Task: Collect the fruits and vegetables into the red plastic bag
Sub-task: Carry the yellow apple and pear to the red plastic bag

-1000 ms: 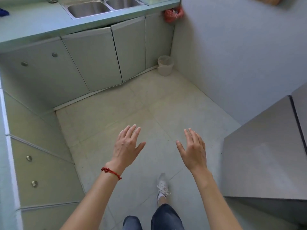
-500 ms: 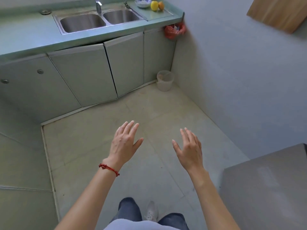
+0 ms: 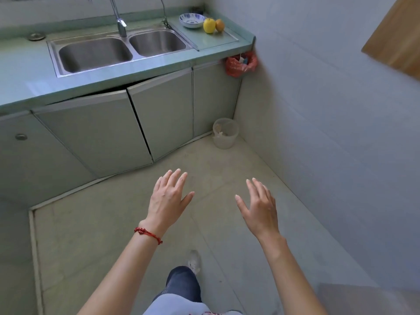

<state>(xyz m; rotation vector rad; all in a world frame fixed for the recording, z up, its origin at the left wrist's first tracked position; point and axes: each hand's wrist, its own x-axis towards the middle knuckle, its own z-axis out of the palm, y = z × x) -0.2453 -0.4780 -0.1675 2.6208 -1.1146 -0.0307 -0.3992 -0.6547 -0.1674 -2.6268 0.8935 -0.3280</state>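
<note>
A red plastic bag [image 3: 241, 64] hangs at the right end of the green counter, just under its edge, with something light inside it. On the drainboard above sit a yellow apple [image 3: 209, 25] and a smaller orange-brown fruit [image 3: 219, 25], touching each other. My left hand [image 3: 168, 197] and my right hand [image 3: 260, 206] are held out over the floor, fingers straight and spread, holding nothing. Both hands are far below and short of the counter.
A blue-and-white bowl [image 3: 191, 20] stands left of the fruits. A double steel sink [image 3: 118, 51] with a tap fills the counter's middle. A small translucent bin [image 3: 225, 133] stands on the floor in the corner. A grey wall runs along the right.
The view has lifted and closed in on the counter; the fruits, bowl and whole sink now show larger. Both hands stay out in front, open, in the same pose.
</note>
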